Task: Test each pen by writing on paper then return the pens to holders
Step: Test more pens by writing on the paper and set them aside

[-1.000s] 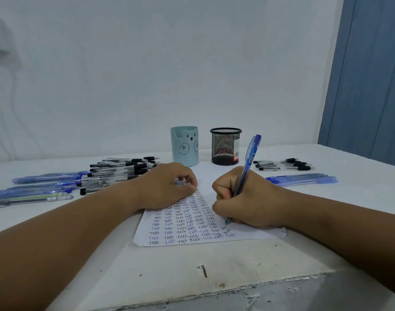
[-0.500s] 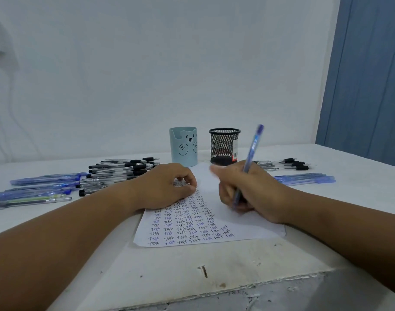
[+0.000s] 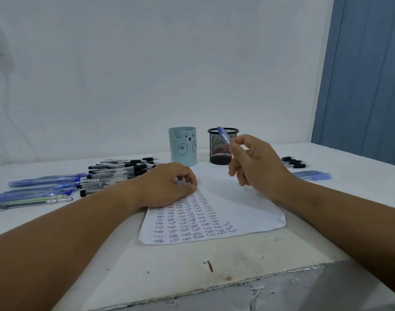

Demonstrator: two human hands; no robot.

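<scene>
Testing done, right hand point(image 3: 257, 162) pinching blue pen point(image 3: 223, 135) above paper point(image 3: 248, 212), left hand point(image 3: 167, 185) curled, pinning sheet; next, likely setting pen aside.

We see soft, even, cool light with no clear source and no glare. Shadows stay faint under the right hand point(image 3: 257, 162) and on the paper point(image 3: 232, 205). Wide-angle bending shows at the edges. Small handwriting looks slightly soft.
</scene>
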